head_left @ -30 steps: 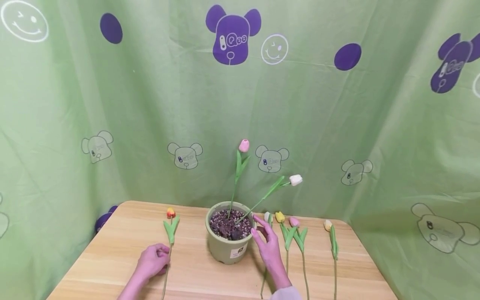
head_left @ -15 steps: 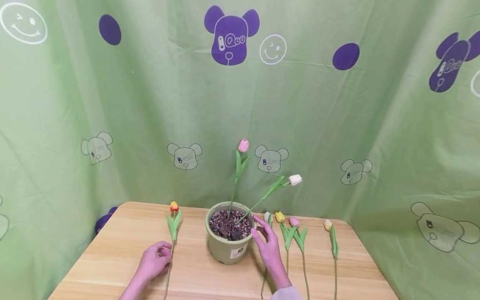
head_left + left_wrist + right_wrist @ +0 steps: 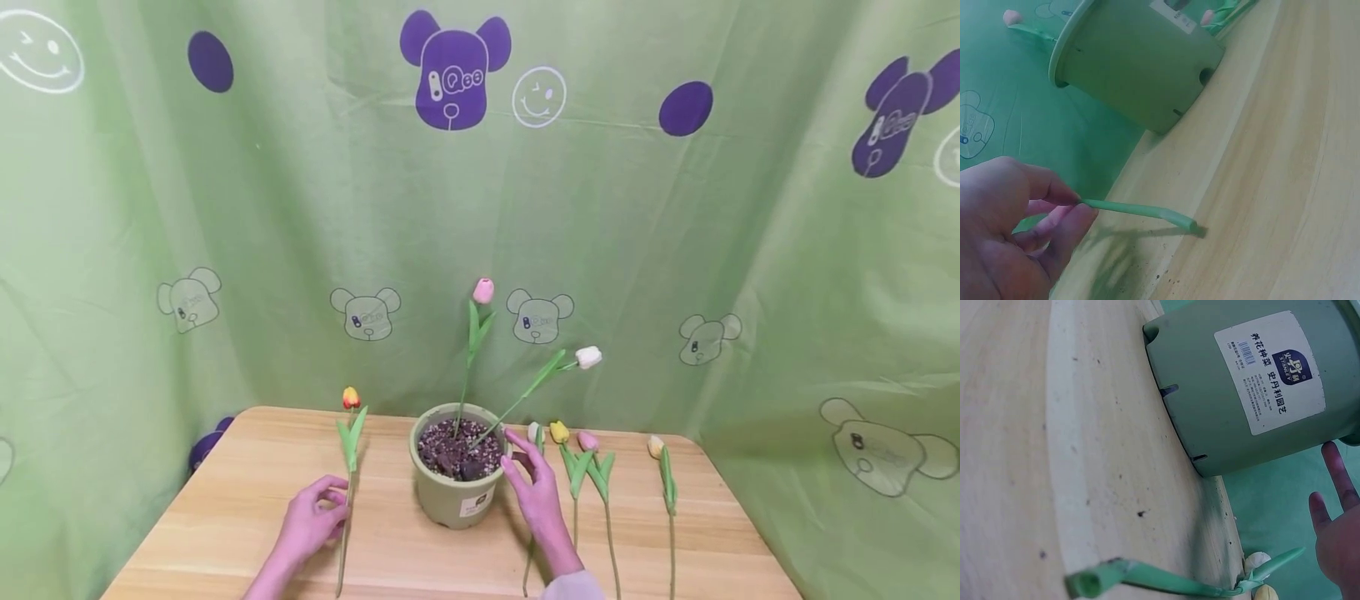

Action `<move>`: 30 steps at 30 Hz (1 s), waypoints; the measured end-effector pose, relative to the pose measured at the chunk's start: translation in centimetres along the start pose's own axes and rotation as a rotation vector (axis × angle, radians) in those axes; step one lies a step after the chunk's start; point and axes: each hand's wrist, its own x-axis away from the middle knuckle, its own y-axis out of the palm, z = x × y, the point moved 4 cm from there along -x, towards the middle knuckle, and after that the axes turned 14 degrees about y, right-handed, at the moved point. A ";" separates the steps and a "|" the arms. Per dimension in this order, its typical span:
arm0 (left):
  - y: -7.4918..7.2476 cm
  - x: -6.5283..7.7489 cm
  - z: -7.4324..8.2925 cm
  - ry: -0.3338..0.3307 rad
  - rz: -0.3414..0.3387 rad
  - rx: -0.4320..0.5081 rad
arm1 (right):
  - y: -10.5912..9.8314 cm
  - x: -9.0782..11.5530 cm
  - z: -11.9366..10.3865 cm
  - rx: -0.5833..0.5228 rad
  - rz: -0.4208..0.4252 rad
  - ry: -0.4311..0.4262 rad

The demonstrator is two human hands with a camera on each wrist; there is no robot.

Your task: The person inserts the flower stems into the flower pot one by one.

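Between thumb and fingers, my left hand (image 3: 309, 518) pinches the stem of a red-and-yellow tulip (image 3: 351, 398). The tulip stands nearly upright, left of the green flower pot (image 3: 441, 500). In the left wrist view, the lower stem (image 3: 1138, 209) sticks out past my fingertips, its bent end close to the table. My right hand (image 3: 542, 500) is at the pot's right side, fingers extended; in the right wrist view, one fingertip (image 3: 1330, 450) touches the pot near its rim. Dark soil (image 3: 450, 454) fills the pot, where a pink tulip (image 3: 483, 291) stands and a white tulip (image 3: 588, 357) leans right.
Right of the pot, on the wooden table (image 3: 225, 517), lie a yellow tulip (image 3: 559, 432), a pink tulip (image 3: 588, 441), a pale cream tulip (image 3: 656, 447) and a white one (image 3: 534, 432) partly behind my right hand. A green patterned curtain (image 3: 615, 208) hangs behind.
My left hand has raised the red-and-yellow tulip and shifted it slightly right; its stem end has come into view. My right hand has stayed at the pot.
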 end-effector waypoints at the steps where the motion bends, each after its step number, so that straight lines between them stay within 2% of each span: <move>1: 0.1 0.0 0.1 0.002 0.001 0.001 | -0.1 0.0 0.0 0.004 0.000 0.001; 9: 0.5 -0.2 0.6 0.020 0.011 0.020 | -0.4 0.0 0.1 0.031 0.005 0.007; 14: 0.5 -0.6 1.6 0.051 0.031 0.019 | -0.5 -0.3 -0.2 0.033 -0.006 -0.025; 23: 0.2 -0.8 3.2 0.093 0.058 0.056 | -0.1 -0.4 -0.4 -0.012 -0.020 0.008; 30: 0.6 -1.1 5.0 0.135 0.059 0.125 | 0.1 0.1 -0.2 0.000 -0.008 0.009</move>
